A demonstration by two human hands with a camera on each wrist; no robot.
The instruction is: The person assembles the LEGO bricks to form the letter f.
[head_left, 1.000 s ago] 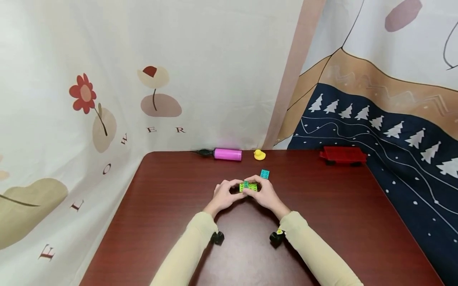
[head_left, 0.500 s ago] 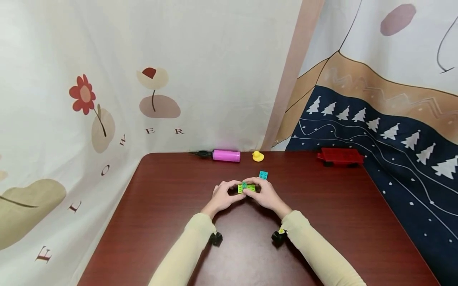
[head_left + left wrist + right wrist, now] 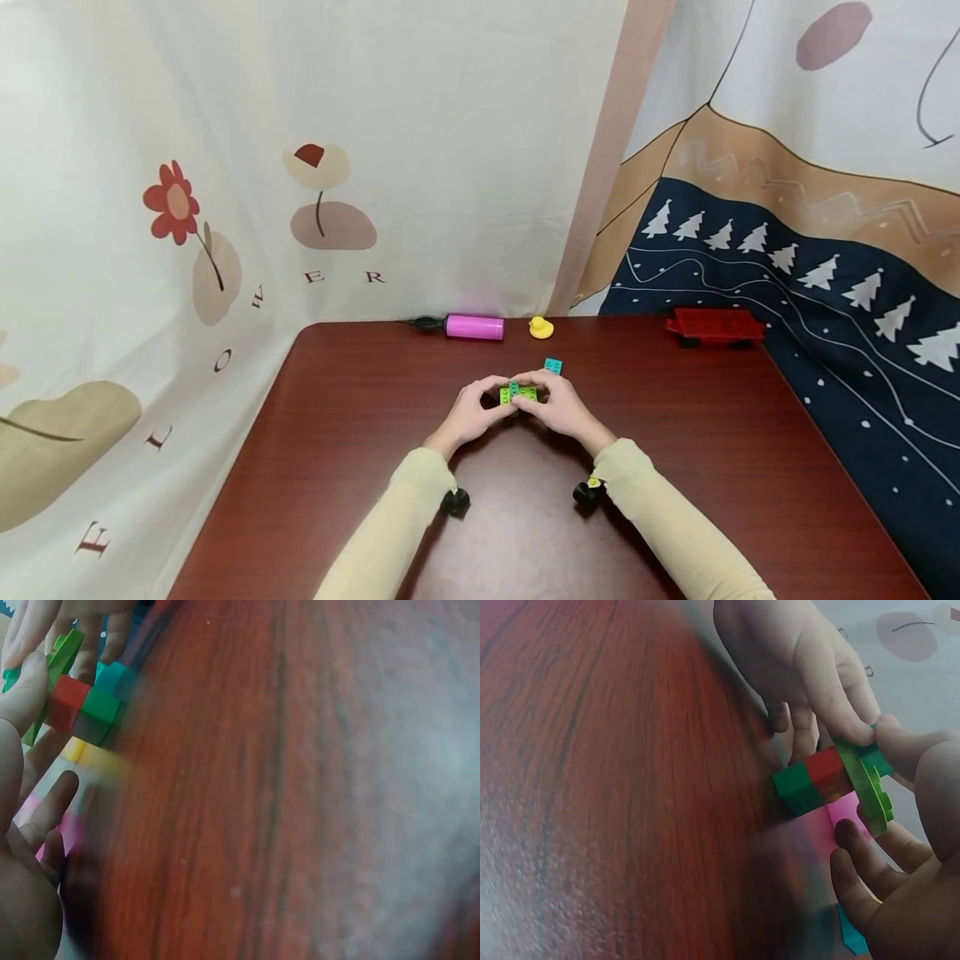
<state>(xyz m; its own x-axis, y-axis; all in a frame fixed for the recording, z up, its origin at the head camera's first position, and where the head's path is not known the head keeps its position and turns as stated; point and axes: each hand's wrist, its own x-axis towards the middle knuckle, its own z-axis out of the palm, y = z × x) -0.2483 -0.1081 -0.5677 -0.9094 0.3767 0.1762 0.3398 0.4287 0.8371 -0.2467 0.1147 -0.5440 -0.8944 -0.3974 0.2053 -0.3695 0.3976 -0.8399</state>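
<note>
Near the middle of the table, my left hand (image 3: 467,414) and right hand (image 3: 561,410) together hold a small stack of toy building bricks. It has a long lime-green plate (image 3: 529,393) with a small teal-green brick (image 3: 513,389) across its top. Under the plate, a red brick (image 3: 69,701) and a dark green brick (image 3: 100,716) show in the left wrist view. Thumbs and forefingers of both hands pinch around the plate and top brick; the other fingers of both hands are spread. Just beyond the right fingertips lies a turquoise brick (image 3: 553,366), partly hidden.
Along the back edge of the table (image 3: 360,400) lie a purple hand pump (image 3: 475,327) with a black end and a yellow rubber duck (image 3: 541,327). A red toy cart (image 3: 715,327) stands at the back right. Printed curtains (image 3: 450,150) hang behind.
Both hands keep their hold on the brick stack in the same place. The right wrist has shifted slightly outward, and the head view has moved a little.
</note>
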